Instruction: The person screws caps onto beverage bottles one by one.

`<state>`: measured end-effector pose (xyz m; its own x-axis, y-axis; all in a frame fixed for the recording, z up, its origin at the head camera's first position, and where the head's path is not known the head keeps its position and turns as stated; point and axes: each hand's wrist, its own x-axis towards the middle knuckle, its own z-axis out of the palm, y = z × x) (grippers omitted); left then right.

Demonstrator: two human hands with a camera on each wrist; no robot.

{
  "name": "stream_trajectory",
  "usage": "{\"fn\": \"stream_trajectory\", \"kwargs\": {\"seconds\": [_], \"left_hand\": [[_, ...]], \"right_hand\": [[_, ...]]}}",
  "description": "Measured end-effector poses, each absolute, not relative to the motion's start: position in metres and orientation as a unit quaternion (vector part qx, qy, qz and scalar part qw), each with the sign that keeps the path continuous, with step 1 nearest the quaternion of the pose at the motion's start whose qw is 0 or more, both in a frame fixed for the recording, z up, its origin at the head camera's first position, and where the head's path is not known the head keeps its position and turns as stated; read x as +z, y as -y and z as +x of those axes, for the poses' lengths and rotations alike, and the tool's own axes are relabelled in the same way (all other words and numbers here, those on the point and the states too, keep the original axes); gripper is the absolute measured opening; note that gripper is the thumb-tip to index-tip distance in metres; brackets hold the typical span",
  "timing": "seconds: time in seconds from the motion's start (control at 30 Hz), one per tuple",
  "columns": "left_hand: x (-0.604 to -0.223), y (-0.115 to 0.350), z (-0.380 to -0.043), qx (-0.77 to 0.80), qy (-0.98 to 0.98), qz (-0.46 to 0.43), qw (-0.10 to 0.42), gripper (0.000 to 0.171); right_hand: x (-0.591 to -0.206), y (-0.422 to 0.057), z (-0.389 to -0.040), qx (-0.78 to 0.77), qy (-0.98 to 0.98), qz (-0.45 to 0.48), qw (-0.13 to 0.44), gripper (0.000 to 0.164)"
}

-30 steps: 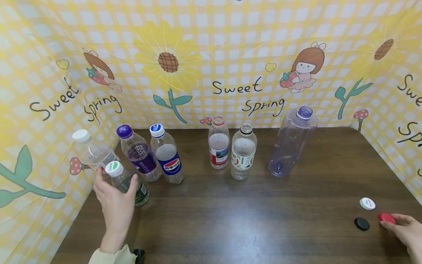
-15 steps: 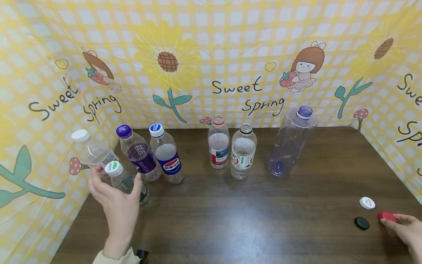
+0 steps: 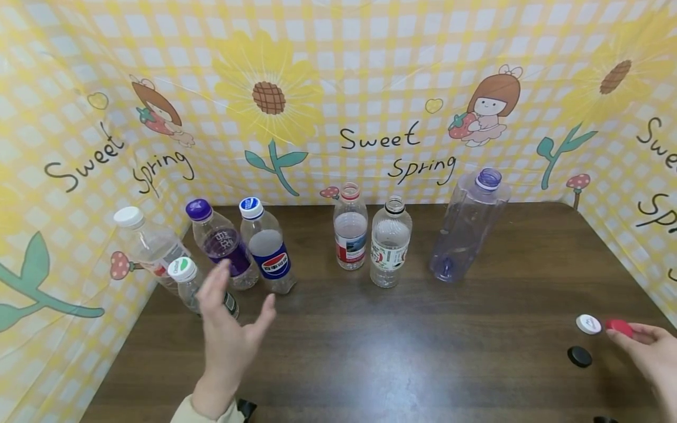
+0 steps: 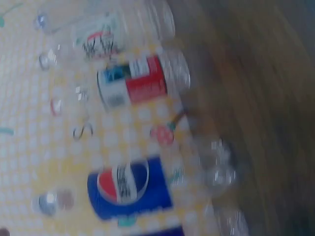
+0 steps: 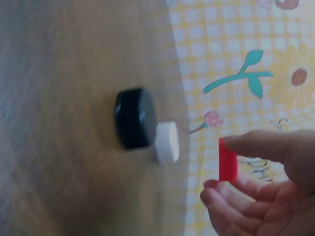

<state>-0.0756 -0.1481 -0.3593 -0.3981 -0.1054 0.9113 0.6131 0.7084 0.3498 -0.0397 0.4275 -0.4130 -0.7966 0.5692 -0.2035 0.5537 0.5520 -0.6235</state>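
My right hand [image 3: 647, 352] pinches a red bottle cap [image 3: 619, 328] between thumb and fingers, at the table's right side. Next to it lie a white cap [image 3: 589, 324] and a black cap [image 3: 580, 356]; the right wrist view shows the red cap [image 5: 228, 160] held on edge. My left hand [image 3: 227, 335] holds nothing, fingers spread and thumb apart, in front of a small bottle with a white-and-green cap [image 3: 182, 269], which it partly hides. Behind stand a purple-capped bottle [image 3: 230, 247] and a Pepsi bottle [image 3: 274, 263]. The left wrist view is blurred.
Three uncapped bottles stand farther right: a red-and-white labelled bottle [image 3: 351, 244], a clear bottle with black neck ring [image 3: 390, 249] and a tall purple bottle [image 3: 468, 229]. A white-capped bottle [image 3: 153, 247] is far left. Yellow checked cloth [image 3: 328, 70] walls the table [image 3: 423, 352].
My left hand has come away from the small green-labelled bottle, moving right and toward me. My right hand has moved the red cap slightly away from me, up beside the white cap.
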Motion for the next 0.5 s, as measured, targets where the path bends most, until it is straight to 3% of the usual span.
{"fn": "stream_trajectory", "kwargs": {"seconds": [0.13,0.17,0.33,0.4,0.5], "left_hand": [[-0.364,0.131,-0.079,-0.324,0.800,-0.207,0.460,0.057],[-0.365,0.127,-0.081,-0.325,0.812,-0.205,0.438,0.053],[-0.372,0.106,-0.095,-0.381,0.857,-0.149,0.313,0.051],[-0.374,0.099,-0.103,-0.416,0.864,-0.116,0.258,0.052],[-0.377,0.091,-0.118,-0.462,0.865,-0.074,0.180,0.054]], "right_hand": [[-0.422,-0.436,-0.045,0.329,0.908,-0.257,0.035,0.057],[-0.429,-0.441,-0.048,0.322,0.913,-0.245,0.044,0.052],[-0.444,-0.448,-0.061,0.281,0.928,-0.236,0.069,0.062],[-0.428,-0.433,-0.062,0.281,0.930,-0.229,0.059,0.069],[-0.402,-0.404,-0.062,0.276,0.939,-0.199,0.060,0.064]]}}
